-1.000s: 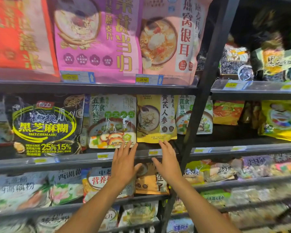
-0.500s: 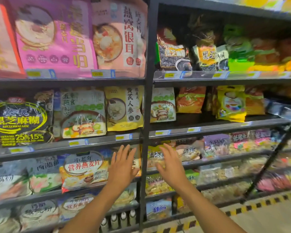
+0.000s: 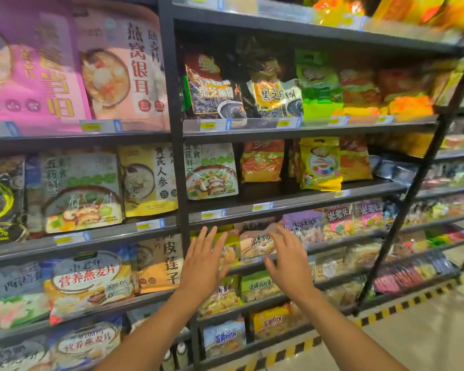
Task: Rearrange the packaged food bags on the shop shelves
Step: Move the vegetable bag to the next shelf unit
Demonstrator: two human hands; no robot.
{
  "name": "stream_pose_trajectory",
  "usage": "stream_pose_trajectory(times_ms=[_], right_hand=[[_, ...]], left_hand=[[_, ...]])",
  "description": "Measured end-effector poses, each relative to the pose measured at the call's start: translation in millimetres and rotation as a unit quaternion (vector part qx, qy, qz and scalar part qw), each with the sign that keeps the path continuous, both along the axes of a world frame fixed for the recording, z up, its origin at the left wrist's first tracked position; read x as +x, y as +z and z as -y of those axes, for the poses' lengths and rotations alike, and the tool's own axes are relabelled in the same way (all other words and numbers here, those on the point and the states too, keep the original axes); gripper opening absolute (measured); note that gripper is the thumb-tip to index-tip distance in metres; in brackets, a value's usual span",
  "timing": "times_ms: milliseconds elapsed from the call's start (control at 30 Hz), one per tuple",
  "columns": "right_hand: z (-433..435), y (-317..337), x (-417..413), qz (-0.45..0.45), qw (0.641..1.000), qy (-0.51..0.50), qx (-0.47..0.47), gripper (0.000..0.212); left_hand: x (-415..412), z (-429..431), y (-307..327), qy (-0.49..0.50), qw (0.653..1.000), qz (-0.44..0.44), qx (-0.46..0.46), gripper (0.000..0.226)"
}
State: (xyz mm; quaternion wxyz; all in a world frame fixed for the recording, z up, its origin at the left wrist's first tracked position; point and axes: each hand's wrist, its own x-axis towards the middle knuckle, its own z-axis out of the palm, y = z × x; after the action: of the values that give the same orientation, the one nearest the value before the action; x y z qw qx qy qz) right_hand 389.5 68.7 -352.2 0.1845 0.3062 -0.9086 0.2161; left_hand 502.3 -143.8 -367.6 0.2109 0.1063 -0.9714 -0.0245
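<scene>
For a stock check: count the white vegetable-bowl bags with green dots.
2. One white bag stands left of the yellow bag in the left bay; the other white bag right of the black upright, same level. More may hide behind them.

Head camera faces the shelves [image 3: 319, 134] close up (tilted down).

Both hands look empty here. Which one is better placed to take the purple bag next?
Right, probably. The right hand is open, with its fingertips just below-left of the purple bag; the left hand, also open, is farther off, near the post.
</scene>
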Motion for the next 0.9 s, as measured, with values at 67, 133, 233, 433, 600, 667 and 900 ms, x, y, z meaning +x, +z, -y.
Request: stream_pose_trajectory(times_ms=[67, 133, 233, 433, 600, 667, 900], right_hand=[[-0.9, 2.9, -17.1, -0.004, 1.0, 0.002, -0.001, 0.056], [2.2, 6.6, -32.8, -0.01, 1.0, -0.002, -0.002, 0.058], [13.7, 14.0, -58.8, -0.012, 1.0, -0.002, 0.002, 0.063], [54.7, 28.6, -119.6, -0.009, 1.0, 0.013, -0.016, 0.061], [92.9, 37.9, -164.4, 0.033, 0.998, 0.033, -0.05, 0.061], [107.7, 42.0, -181.3, 0.053, 0.996, 0.044, -0.06, 0.061], [160.4, 36.6, -255.6, 0.18, 0.982, 0.062, -0.006, 0.068]], left_hand=[[-16.6, -0.9, 4.1, 0.0, 1.0, -0.006, 0.004, 0.081], [-34.0, 0.8, 8.3, 0.012, 1.0, -0.014, 0.008, 0.083], [-62.3, 9.2, 15.4, 0.04, 0.999, -0.026, 0.019, 0.087], [-123.5, 44.0, 35.6, 0.075, 0.993, -0.055, 0.071, 0.088], [-157.9, 75.0, 43.1, 0.09, 0.99, -0.063, 0.087, 0.09], [-167.9, 84.3, 45.4, 0.1, 0.988, -0.062, 0.103, 0.093], [-199.6, 108.1, 43.1, 0.142, 0.973, -0.039, 0.176, 0.099]])
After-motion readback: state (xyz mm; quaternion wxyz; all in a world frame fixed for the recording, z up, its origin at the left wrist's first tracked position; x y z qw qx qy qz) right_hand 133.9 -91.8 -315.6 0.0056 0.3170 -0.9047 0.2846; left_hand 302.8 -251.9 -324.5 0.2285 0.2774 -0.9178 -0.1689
